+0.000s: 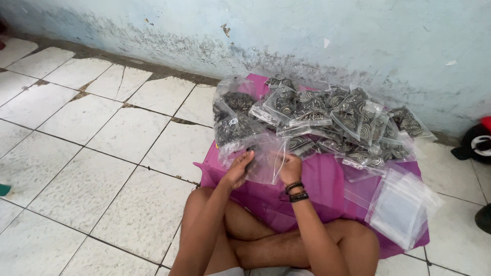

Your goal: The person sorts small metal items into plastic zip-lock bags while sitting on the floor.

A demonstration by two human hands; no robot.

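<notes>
Clear zip bag [263, 161], dark patterned item inside: gripped by left hand [239, 168] and right hand [290, 167]. Filled bags [327, 120] piled behind on magenta cloth [322, 186]; empty bags [401, 207] stacked right.

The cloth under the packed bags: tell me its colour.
Magenta-pink; the cloth shows best in the head view.

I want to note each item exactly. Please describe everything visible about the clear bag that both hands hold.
The clear bag is a thin, glossy, see-through plastic pouch, crumpled, with a zip-type strip along one edge. The left hand and the right hand grip it from both sides above the magenta cloth. Something dark shows inside by the left fingers. Its far edge meets the pile of filled bags.
</notes>
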